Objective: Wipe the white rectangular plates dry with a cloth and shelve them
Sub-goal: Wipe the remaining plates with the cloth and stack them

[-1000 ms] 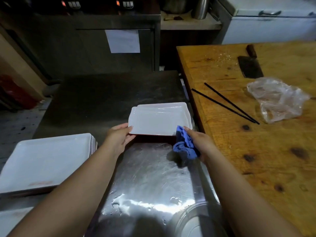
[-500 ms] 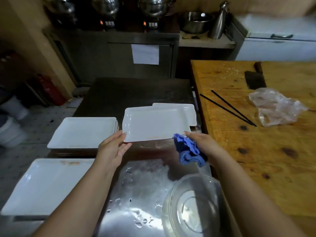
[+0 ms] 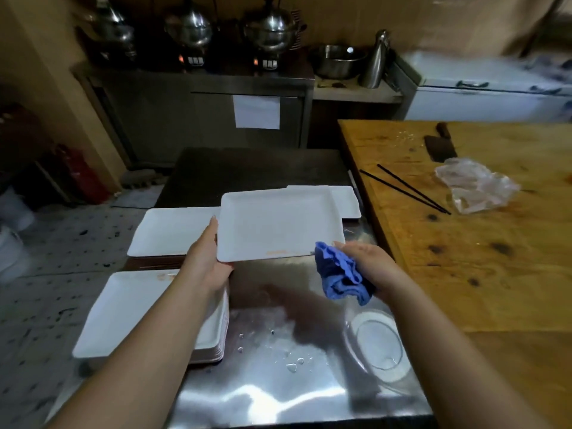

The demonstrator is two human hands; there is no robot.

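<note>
My left hand (image 3: 208, 261) grips the near left edge of a white rectangular plate (image 3: 278, 222), lifted above the wet steel counter (image 3: 278, 351). A faint orange smear shows along its near rim. My right hand (image 3: 368, 264) holds a crumpled blue cloth (image 3: 339, 274) just off the plate's near right corner. Another white plate (image 3: 348, 199) lies behind the held one on the counter. Two stacks of white plates sit lower on the left: a far stack (image 3: 173, 232) and a near stack (image 3: 123, 311).
A clear glass lid (image 3: 376, 345) lies on the counter near my right forearm. The wooden table (image 3: 479, 258) on the right carries black chopsticks (image 3: 405, 188), a cleaver (image 3: 439, 145) and a plastic bag (image 3: 476, 184). Steel pots (image 3: 269, 26) stand on the back cabinet.
The top plate has been lifted off its pile and drawn toward me and left. The view has tilted up, showing more of the back counter and the left stacks.
</note>
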